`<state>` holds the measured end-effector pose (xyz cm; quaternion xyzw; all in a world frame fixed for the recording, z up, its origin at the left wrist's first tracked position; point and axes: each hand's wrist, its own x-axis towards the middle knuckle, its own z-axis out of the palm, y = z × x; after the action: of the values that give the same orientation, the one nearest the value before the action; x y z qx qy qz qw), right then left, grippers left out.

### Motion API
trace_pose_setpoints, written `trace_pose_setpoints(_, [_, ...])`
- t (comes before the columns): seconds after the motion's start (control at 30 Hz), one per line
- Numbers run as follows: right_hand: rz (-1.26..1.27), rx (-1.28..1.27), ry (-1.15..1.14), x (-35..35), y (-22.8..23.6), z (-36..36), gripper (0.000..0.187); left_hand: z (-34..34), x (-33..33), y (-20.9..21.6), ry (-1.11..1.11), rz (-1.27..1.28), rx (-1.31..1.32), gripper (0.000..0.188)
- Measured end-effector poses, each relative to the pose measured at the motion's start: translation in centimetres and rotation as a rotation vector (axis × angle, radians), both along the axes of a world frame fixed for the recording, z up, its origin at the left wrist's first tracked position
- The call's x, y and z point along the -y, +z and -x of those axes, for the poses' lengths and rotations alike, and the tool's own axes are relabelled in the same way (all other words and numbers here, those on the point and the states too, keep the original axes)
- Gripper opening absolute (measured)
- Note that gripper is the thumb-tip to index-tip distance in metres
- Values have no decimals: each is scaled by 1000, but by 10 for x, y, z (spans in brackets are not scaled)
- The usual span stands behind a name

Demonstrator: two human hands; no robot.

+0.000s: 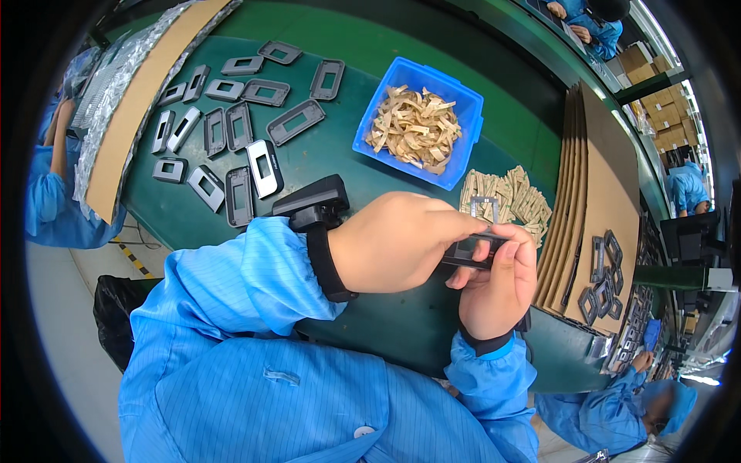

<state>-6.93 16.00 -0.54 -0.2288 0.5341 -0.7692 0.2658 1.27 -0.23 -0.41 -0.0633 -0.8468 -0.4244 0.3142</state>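
Low in front of my chest, I hold a dark plastic frame (468,261) with a rectangular opening. My right hand (500,289) grips it from the right, thumb on top, and fingertips show through the opening. My left hand (394,241) is closed at its far left edge, the thumb and index finger pinched together by the rim. Just beyond these fingertips is a small pale rectangular outline piece (485,207); whether it is held or lies on the strips behind it, I cannot tell. Under my left wrist's far side rests a black device (312,197), partly covered.
A blue bin (472,147) of curled tan strips (417,127) stands ahead. Flat paper strips (509,193) lie beside upright cardboard sheets (590,193). Several grey and black housings (239,127) spread over the green table (309,69) at left. Co-workers (617,417) sit around.
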Motion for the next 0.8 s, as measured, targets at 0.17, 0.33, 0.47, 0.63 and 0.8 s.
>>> trace_pose_setpoints(0.17, [93,282,154,-5,1,12,37,2,4,1,5,-85,120,27])
trace_pose_setpoints(0.33, [104,375,223,-1,0,12,35,5,10,-3,58,-49,145,14])
trace_pose_setpoints(0.47, [91,364,262,-1,-1,10,36,4,11,0,58,-80,187,11])
trace_pose_setpoints(0.63, [59,333,303,-2,-5,10,37,9,16,-2,107,125,67,26])
trace_pose_setpoints(0.8, [43,275,351,2,-5,9,35,8,17,1,108,220,-49,35])
